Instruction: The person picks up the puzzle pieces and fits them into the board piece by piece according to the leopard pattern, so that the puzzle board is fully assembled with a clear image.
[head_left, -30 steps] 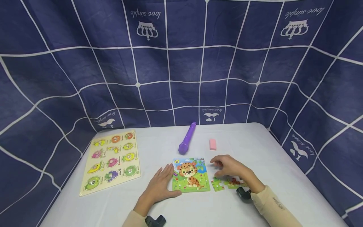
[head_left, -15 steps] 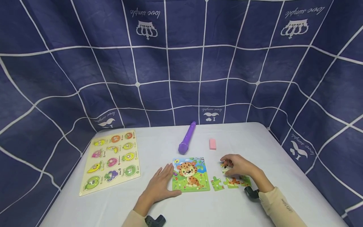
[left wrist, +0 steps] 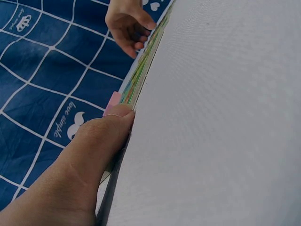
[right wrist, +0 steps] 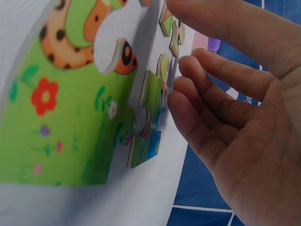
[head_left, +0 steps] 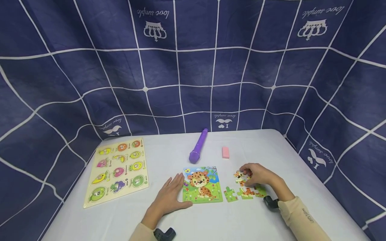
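A square leopard picture board (head_left: 202, 185) lies flat near the table's middle. My left hand (head_left: 169, 197) rests along its left side, fingers straight, thumb at the near corner; in the left wrist view the thumb (left wrist: 101, 136) touches the edge. Loose jigsaw pieces lie to the right: a green one (head_left: 230, 194), a leopard-face one (head_left: 239, 176) and an orange leopard-body one (head_left: 248, 192) among them. My right hand (head_left: 258, 174) bends loosely over these pieces. In the right wrist view thumb and fingers (right wrist: 202, 113) stand apart beside the pieces, with nothing pinched between them.
A purple toy microphone (head_left: 199, 146) lies behind the board, with a pink block (head_left: 225, 152) to its right. On the left is a wooden fruit puzzle board (head_left: 116, 172). A blue checked curtain (head_left: 193, 67) hangs behind the white table (head_left: 205, 222).
My right hand has moved right, from above the green piece to over the other loose pieces, and the leopard-face piece has come into view. My left hand has stayed still.
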A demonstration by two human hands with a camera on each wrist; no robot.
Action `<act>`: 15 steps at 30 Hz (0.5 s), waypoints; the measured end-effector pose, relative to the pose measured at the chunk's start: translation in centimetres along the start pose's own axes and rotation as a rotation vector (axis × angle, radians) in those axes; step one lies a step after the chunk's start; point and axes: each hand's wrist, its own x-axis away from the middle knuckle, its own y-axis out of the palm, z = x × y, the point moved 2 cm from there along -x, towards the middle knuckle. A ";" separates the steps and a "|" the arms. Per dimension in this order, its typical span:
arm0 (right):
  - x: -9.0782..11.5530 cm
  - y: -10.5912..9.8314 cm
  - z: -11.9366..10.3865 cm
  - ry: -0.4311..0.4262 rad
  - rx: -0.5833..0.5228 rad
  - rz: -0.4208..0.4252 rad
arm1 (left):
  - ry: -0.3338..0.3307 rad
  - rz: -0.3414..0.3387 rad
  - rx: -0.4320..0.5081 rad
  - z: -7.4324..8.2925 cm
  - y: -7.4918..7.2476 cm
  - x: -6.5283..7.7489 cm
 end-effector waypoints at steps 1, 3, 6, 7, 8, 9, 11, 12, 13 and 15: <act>0.0 0.0 0.0 0.006 0.001 -0.001 | 0.000 0.000 0.000 0.0 0.0 0.0; -0.1 0.0 0.0 0.010 0.000 -0.006 | -0.001 0.000 -0.001 -0.1 0.0 0.0; -0.2 0.1 0.0 0.021 0.002 -0.010 | -0.003 0.000 -0.003 -0.1 0.1 0.0; -0.3 0.2 0.0 0.022 0.007 -0.011 | -0.004 -0.001 -0.002 -0.1 0.0 0.0; -0.3 0.2 0.0 0.026 0.011 -0.010 | -0.004 -0.001 -0.003 -0.1 0.0 0.0; -0.4 0.2 0.0 0.032 0.015 -0.009 | -0.004 -0.001 -0.002 -0.1 0.0 0.0; -0.5 0.2 -0.1 0.027 0.027 -0.009 | -0.002 -0.001 0.003 -0.1 0.0 0.0; -0.5 0.2 -0.1 0.031 0.026 -0.008 | -0.002 -0.001 0.003 -0.1 0.0 0.0; -0.5 0.2 -0.1 0.028 0.028 -0.008 | -0.002 -0.003 0.002 -0.1 0.0 0.0; -0.6 0.3 -0.1 0.019 0.027 -0.011 | -0.002 -0.003 -0.002 -0.1 0.0 0.0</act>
